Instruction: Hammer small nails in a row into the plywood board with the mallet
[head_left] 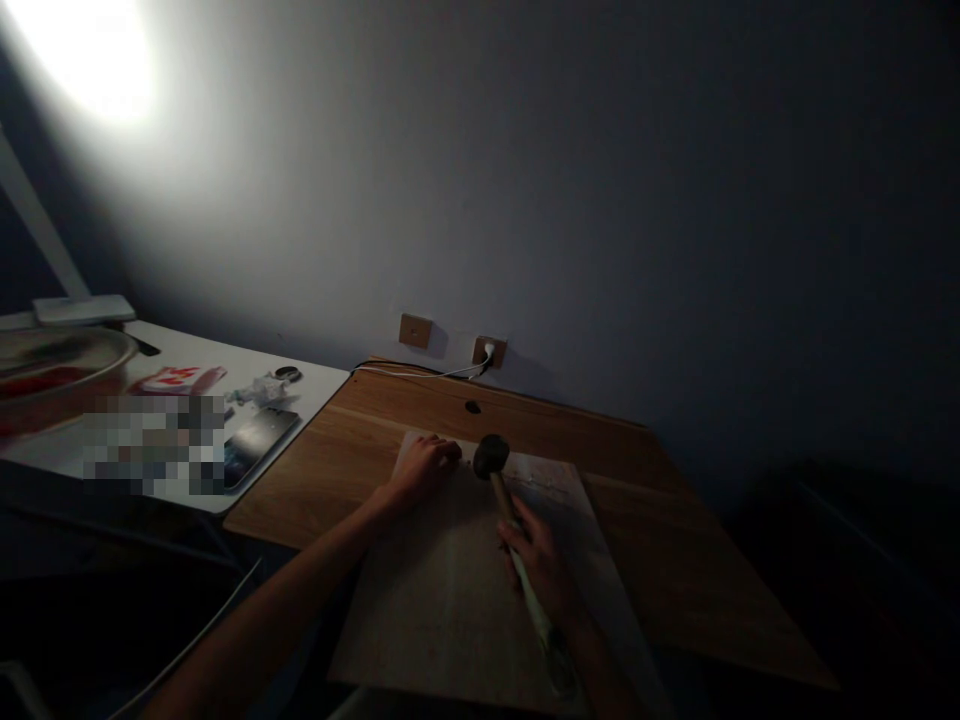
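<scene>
My right hand (pixel 534 550) is wrapped round the handle of a mallet (pixel 492 456) with a dark, rounded head and a light wooden handle. The mallet's head points away from me over the far part of a pale wooden board (pixel 457 600). At the board's far left edge rests my left hand (pixel 429 462), its fingers bent and drawn together. Whatever lies under those fingertips is hidden or too small to name. A few tiny dark bits show between the left fingertips and the mallet head.
The board lies on a brown wooden table (pixel 675 540) against the wall. A white table (pixel 322 378) at left carries a dark, shiny flat device (pixel 262 445), crumpled clear plastic (pixel 264 388), a red-and-white packet (pixel 180 380) and a large clear bowl (pixel 67 365). A white plug (pixel 489 350) sits in the wall socket.
</scene>
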